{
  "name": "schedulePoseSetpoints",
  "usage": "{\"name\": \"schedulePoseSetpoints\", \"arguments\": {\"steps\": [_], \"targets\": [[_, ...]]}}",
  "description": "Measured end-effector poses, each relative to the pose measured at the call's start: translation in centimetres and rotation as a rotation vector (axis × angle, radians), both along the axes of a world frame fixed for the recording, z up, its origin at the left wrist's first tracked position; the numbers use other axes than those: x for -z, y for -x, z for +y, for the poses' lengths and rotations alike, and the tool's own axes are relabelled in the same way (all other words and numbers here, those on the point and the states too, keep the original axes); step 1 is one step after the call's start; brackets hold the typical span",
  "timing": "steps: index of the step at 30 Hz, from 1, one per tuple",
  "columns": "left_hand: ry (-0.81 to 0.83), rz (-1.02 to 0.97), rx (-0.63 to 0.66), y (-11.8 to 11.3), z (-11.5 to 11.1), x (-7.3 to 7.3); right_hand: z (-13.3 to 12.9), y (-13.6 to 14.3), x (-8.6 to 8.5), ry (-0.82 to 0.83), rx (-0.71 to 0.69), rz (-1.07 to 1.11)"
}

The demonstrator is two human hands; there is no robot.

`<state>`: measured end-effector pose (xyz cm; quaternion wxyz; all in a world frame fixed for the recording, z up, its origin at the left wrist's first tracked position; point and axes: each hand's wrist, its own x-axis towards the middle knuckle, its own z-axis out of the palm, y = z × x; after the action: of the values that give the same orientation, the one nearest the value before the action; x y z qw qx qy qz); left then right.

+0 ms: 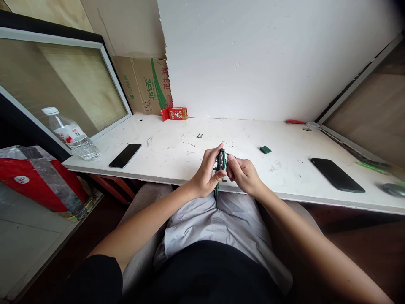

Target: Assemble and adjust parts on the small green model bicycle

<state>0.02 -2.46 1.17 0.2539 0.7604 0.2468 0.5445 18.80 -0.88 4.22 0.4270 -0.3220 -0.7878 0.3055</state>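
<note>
Black shirt, btm ctr of frame; mid-frame, L hand grips green toy at counter edge; R hand pinched together alongside, contents unclear.

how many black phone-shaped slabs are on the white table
2. One flat, black, rectangular phone-shaped slab lies left of the bare left hand, near the clear plastic bottle; another black slab lies right of the right hand.

I see a scuffed white tabletop against a flat white panel, pale floor tiles lower left.
</note>
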Motion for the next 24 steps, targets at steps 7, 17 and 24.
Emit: {"name": "schedulePoseSetpoints", "arguments": {"steps": [7,17,24], "targets": [[0.109,-0.079,-0.032,-0.1,0.2,0.3,0.2,-0.2,-0.8,-0.080,0.025,0.014],[0.354,-0.269,0.010,-0.5,-0.4,-1.2,0.2,-0.2,-0.6,-0.129,0.024,-0.076],[0.470,-0.328,-0.020,-0.8,-0.9,-1.5,-0.2,0.6,-0.4,0.038,0.027,0.057]]}}
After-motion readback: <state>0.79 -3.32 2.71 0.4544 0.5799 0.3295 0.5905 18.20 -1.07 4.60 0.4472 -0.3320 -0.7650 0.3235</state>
